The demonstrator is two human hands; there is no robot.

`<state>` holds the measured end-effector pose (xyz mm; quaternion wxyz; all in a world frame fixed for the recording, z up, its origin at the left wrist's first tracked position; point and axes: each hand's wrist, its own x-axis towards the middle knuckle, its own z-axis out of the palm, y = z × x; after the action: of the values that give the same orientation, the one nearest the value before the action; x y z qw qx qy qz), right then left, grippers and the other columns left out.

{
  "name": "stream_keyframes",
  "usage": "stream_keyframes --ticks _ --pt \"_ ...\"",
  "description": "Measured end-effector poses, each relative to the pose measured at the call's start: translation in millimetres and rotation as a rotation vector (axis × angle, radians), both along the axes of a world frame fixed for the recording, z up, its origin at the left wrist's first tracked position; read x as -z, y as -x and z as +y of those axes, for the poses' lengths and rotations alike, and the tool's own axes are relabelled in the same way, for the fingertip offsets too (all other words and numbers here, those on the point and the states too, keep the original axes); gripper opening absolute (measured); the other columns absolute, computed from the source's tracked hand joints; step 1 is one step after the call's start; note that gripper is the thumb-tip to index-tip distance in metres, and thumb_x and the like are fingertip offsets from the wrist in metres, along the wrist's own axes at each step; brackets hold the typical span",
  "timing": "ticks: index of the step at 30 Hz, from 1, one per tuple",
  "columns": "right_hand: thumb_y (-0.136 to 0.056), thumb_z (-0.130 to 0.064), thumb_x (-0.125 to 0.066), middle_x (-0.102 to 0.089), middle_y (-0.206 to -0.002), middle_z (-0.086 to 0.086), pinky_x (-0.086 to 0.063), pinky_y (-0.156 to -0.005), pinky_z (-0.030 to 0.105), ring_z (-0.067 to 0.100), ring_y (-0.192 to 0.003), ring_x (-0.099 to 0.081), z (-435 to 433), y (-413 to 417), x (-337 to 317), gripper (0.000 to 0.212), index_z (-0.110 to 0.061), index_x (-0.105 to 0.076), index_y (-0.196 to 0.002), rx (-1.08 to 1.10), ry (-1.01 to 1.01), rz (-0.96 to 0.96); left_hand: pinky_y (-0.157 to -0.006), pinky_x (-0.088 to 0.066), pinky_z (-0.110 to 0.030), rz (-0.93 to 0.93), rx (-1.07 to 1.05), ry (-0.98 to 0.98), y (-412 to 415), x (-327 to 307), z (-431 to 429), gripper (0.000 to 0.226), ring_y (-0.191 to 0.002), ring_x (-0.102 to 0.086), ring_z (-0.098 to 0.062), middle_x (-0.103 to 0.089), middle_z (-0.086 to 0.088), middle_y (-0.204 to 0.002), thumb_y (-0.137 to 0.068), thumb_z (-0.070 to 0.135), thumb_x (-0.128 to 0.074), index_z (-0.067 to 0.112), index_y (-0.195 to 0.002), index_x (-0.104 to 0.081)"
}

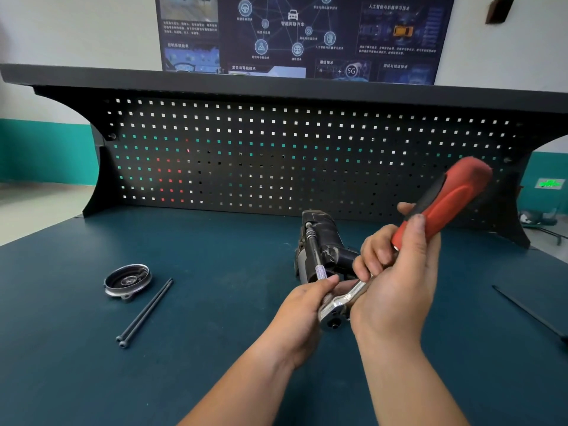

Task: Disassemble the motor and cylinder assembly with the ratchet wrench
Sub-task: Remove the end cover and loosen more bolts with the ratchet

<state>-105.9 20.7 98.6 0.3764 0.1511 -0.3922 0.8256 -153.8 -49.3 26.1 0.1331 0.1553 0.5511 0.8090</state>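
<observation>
Here, gripping ratchet wrench (442, 207) by red handle with right hand (396, 272), clasping chrome head with left hand (302, 309); motor assembly (322, 238) just beyond fingertips, mid-frame.

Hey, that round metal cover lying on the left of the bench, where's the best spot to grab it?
Probably its outer rim, from straight above. The round cover lies with its hollow side up, so opposite edges of the rim are exposed. Span it front to back, or come in from its left, since the two long bolts lie close on its right.
</observation>
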Motion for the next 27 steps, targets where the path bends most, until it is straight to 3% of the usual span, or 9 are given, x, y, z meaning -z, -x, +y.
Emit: stream_keyframes --ticks 4,5,8,13,17,19,22,25,27 --pt "-0.085 -0.036 -0.052 -0.036 -0.051 -0.014 -0.027 -0.040 0.014 0.001 -0.043 -0.029 -4.9 2.3 -4.1 0.008 -0.030 -0.056 -0.083 -0.074 -0.193 0.002 -0.058 -0.040 -0.019 -0.002 -0.021 0.046 -3.2 -2.0 1.1 0.054 -0.054 -0.055 -0.004 -0.061 0.008 -0.055 -0.097 0.012 -0.040 0.018 -0.051 -0.069" --pt "-0.081 -0.041 -0.055 -0.038 -0.052 -0.015 -0.028 -0.042 0.014 0.001 -0.044 -0.031 -7.7 3.4 -5.0 0.012 -0.030 -0.056 -0.085 -0.076 -0.271 -0.006 -0.061 -0.040 -0.022 -0.003 -0.020 0.060 -5.1 -3.6 0.7 0.049 -0.059 -0.054 -0.008 -0.060 0.005 -0.057 -0.097 0.009 -0.040 0.015 -0.057 -0.068" --pt "-0.074 -0.053 -0.054 -0.041 -0.058 -0.015 -0.031 -0.054 0.022 0.004 -0.051 -0.035 -14.0 7.6 -5.2 0.023 -0.033 -0.056 -0.084 -0.056 -0.538 -0.037 -0.075 -0.037 -0.036 0.029 -0.059 0.073 -7.7 -5.1 1.2 0.024 -0.080 -0.049 -0.024 -0.057 -0.015 -0.085 -0.094 0.007 -0.046 -0.010 -0.099 -0.063" --pt "-0.081 -0.051 -0.052 -0.038 -0.058 -0.014 -0.031 -0.053 0.025 0.006 -0.053 -0.034 -17.7 6.2 -7.6 0.014 -0.037 -0.048 -0.077 -0.146 -0.814 -0.005 -0.076 -0.036 -0.043 0.091 -0.076 0.054 -11.6 -10.8 -0.7 0.042 -0.085 -0.048 -0.027 -0.052 -0.016 -0.091 -0.080 0.014 -0.049 -0.017 -0.108 -0.054" --pt "-0.082 -0.043 -0.058 -0.038 -0.056 -0.015 -0.029 -0.051 0.017 0.003 -0.049 -0.033 -13.3 5.3 -8.5 0.023 -0.021 -0.053 -0.088 -0.215 -0.673 -0.035 -0.079 -0.041 -0.038 0.070 -0.079 0.097 -5.3 -3.9 -2.9 0.026 -0.082 -0.055 -0.024 -0.059 -0.016 -0.086 -0.094 0.013 -0.048 -0.008 -0.100 -0.062" --pt "-0.084 -0.032 -0.056 -0.037 -0.052 -0.014 -0.027 -0.045 0.015 0.002 -0.044 -0.031 -8.7 4.1 -9.2 0.021 -0.014 -0.052 -0.093 -0.308 -0.516 -0.057 -0.070 -0.045 -0.023 0.043 -0.061 0.110 -2.0 0.1 -3.4 0.042 -0.066 -0.060 -0.007 -0.066 0.002 -0.068 -0.100 0.010 -0.035 0.012 -0.079 -0.072" --pt "-0.083 -0.029 -0.052 -0.033 -0.051 -0.010 -0.022 -0.041 0.018 0.003 -0.043 -0.028 -1.6 3.7 -9.7 0.015 -0.017 -0.056 -0.090 -0.396 -0.327 -0.060 -0.063 -0.042 -0.023 0.004 -0.066 0.052 0.6 2.7 -1.2 0.057 -0.056 -0.058 -0.004 -0.063 0.008 -0.058 -0.098 0.009 -0.036 0.021 -0.054 -0.070" --pt "-0.084 -0.029 -0.050 -0.033 -0.050 -0.010 -0.026 -0.040 0.016 0.004 -0.042 -0.028 0.2 4.1 -6.4 0.016 -0.025 -0.065 -0.079 -0.415 -0.176 -0.026 -0.067 -0.041 -0.026 -0.019 -0.034 -0.001 1.9 5.6 0.0 0.054 -0.058 -0.060 -0.005 -0.065 0.007 -0.060 -0.097 0.015 -0.039 0.022 -0.056 -0.073" --pt "-0.085 -0.029 -0.050 -0.032 -0.050 -0.010 -0.026 -0.039 0.016 0.004 -0.042 -0.027 3.0 2.9 -2.6 0.013 -0.023 -0.060 -0.079 -0.360 -0.002 0.003 -0.067 -0.042 -0.025 -0.044 -0.024 -0.064 -0.5 3.4 1.0 0.049 -0.064 -0.061 -0.008 -0.067 0.001 -0.070 -0.096 0.017 -0.040 0.019 -0.063 -0.076"
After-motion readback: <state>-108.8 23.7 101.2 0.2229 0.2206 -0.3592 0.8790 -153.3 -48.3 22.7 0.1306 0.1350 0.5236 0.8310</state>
